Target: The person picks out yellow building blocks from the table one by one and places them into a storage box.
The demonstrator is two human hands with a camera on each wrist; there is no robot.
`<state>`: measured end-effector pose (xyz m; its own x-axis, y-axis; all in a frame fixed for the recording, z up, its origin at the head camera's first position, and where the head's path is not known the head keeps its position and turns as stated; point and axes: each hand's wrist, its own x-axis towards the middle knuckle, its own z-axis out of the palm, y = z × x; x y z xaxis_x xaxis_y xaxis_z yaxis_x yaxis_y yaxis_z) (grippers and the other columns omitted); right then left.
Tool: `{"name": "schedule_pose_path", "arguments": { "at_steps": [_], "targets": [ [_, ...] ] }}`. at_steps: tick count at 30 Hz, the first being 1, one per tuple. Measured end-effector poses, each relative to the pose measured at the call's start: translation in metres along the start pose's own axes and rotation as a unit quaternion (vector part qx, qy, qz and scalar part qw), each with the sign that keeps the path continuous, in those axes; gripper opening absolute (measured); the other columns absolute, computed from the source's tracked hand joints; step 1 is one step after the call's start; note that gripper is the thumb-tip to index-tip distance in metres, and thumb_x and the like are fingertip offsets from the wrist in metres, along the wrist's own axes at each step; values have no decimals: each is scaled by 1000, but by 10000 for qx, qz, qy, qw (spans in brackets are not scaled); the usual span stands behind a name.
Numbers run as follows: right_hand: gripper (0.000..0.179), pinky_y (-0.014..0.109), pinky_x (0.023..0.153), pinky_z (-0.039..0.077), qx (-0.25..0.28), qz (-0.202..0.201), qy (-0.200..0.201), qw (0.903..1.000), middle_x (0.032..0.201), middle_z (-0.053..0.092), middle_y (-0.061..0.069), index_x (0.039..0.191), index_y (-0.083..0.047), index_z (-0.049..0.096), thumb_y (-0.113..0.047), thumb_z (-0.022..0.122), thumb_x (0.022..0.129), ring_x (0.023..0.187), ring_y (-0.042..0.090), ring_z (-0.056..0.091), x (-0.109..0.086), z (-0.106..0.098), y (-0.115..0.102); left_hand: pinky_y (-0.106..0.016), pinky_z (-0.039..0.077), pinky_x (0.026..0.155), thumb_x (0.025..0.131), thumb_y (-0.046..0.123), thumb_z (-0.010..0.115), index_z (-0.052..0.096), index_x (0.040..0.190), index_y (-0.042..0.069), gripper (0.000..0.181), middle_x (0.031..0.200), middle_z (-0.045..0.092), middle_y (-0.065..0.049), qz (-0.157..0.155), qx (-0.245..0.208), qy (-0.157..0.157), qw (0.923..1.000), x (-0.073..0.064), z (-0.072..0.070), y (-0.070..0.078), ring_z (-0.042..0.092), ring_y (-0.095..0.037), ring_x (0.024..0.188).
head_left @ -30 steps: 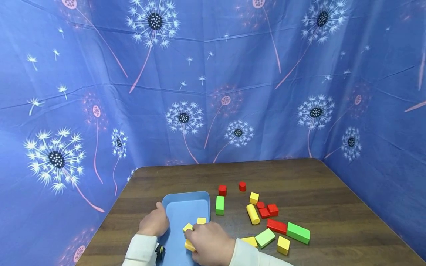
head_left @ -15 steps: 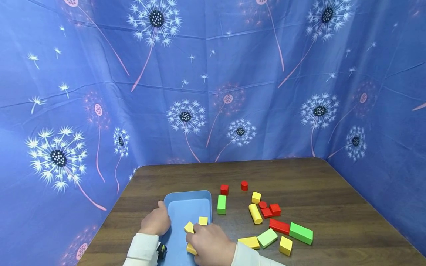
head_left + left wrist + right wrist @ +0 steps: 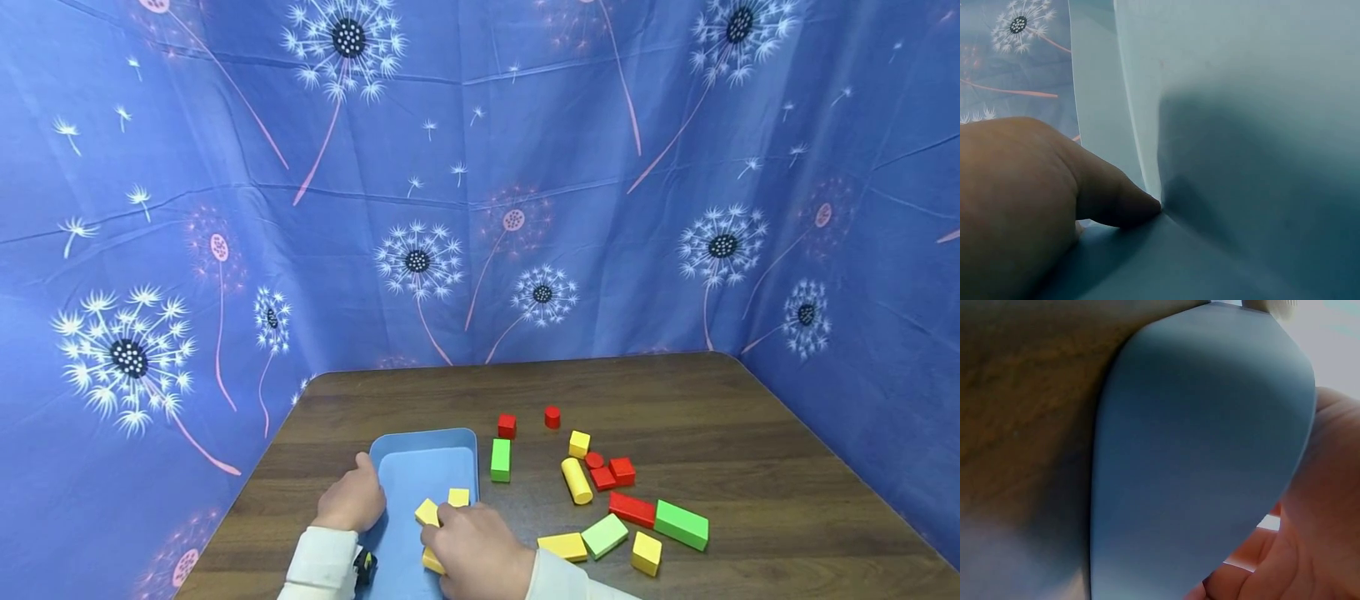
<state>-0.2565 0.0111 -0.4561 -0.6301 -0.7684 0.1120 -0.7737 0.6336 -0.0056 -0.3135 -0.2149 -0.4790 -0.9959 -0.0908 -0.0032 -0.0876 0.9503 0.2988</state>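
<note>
A blue plastic tray (image 3: 427, 440) lies on the left part of the table. My left hand (image 3: 351, 498) grips its left wall, and in the left wrist view the thumb (image 3: 1119, 197) presses against the inside of the tray. Over the tray's right rim reaches my right hand (image 3: 483, 550), its fingers curled at a yellow block (image 3: 432, 561) that shows between index finger and thumb. Two more yellow blocks, one at the fingertips (image 3: 427, 512) and one farther back (image 3: 458, 497), sit inside. In the right wrist view the tray's outer wall (image 3: 1191, 450) hides most of the fingers.
Right of the tray, loose blocks lie on the wooden table (image 3: 675, 417): a green block (image 3: 500, 460), a yellow cylinder (image 3: 577, 482), a red bar (image 3: 632, 509), a larger green block (image 3: 681, 525), a yellow cube (image 3: 646, 554) and several others. A blue patterned cloth (image 3: 480, 167) hangs behind.
The head view has shifted slightly. Both hands, the tray and the blocks keep their places relative to one another.
</note>
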Motion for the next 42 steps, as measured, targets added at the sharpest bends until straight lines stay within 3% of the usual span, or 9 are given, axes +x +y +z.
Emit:
{"name": "schedule_pose_path", "arguments": {
  "at_steps": [8,15,21,27,33,42],
  "targets": [
    [31,23,57,43,149,-40,6,9999,85,61,-11,108,-27,76,-33,88,80,66,0,47,-2,-2,4,-53,55,62,97,12,54,35,141,-18,56,88,70,-23,47,6,108,9999,2,2,-2,69,-32,71],
    [31,15,59,42,103,-687,288,9972,85,59,-14,107,-28,74,-38,88,81,69,-5,46,-11,-4,11,-54,55,64,98,13,55,34,142,-18,58,91,71,-22,-31,49,70,10000,1,3,0,69,-30,72],
    [29,11,65,43,392,-922,250,9947,86,58,-16,111,-29,73,-40,85,86,73,-6,46,-21,-10,15,-55,56,67,98,13,54,31,146,-19,62,95,72,-23,-43,51,36,10000,1,1,1,71,-33,76],
    [23,6,66,39,294,-1271,541,9900,85,57,-16,110,-28,75,-33,83,89,72,-7,43,-28,-11,21,-52,54,60,97,12,54,35,140,-18,56,84,69,-20,-43,4,45,10000,0,1,1,68,-30,68],
    [27,7,71,42,72,-1157,478,9921,90,60,-17,110,-30,75,-31,86,85,78,-7,46,-36,-14,26,-54,55,63,98,12,54,34,141,-17,55,87,70,-20,-29,-40,21,10000,-1,2,3,68,-31,70],
    [33,11,72,47,190,-947,364,9947,100,63,-17,114,-29,73,-39,85,85,83,-6,50,-46,-23,34,-52,54,61,97,11,54,34,141,-18,56,86,70,-21,22,-3,129,9999,-1,3,0,68,-30,69]
  ]
}}
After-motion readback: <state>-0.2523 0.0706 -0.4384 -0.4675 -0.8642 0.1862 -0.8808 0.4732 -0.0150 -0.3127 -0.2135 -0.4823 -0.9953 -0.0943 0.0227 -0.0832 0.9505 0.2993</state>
